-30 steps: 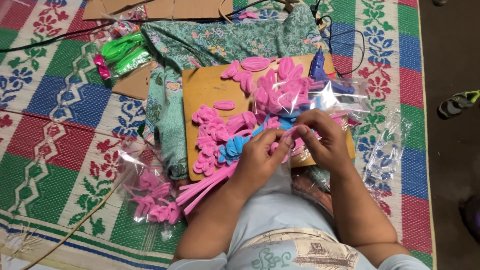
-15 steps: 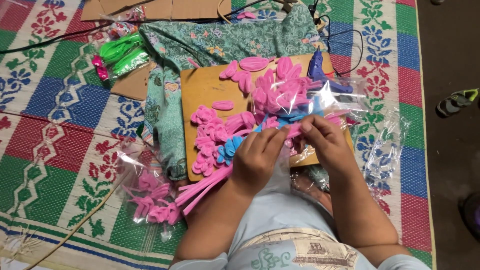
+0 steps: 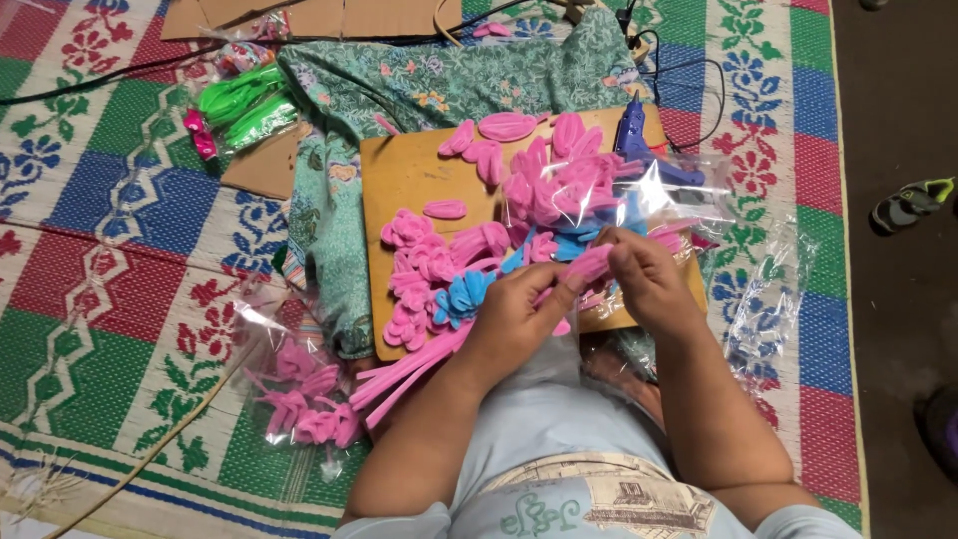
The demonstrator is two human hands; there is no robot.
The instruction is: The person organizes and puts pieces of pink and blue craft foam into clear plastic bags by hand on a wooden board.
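Fingers of both hands meet over the near edge of the wooden board [image 3: 399, 190], pinching one pink felt piece [image 3: 587, 266] between them: the left hand [image 3: 519, 309] grips its lower end with thumb and forefinger pressed together, and the right hand [image 3: 649, 279] closes its fingertips on the upper end. Against the frames of a second ago the hands have drawn closer and the felt looks more tightly rolled, so the shaping of this piece seems well along rather than just begun. Just left of the left fingers lie blue felt flowers [image 3: 464, 294] and a heap of pink curled petals [image 3: 419, 269]; beyond the right fingers sits a clear plastic bag [image 3: 599, 195] of pink shapes, and farther off a blue glue gun [image 3: 634, 130]. Long pink strips [image 3: 399, 374] trail under the left wrist.
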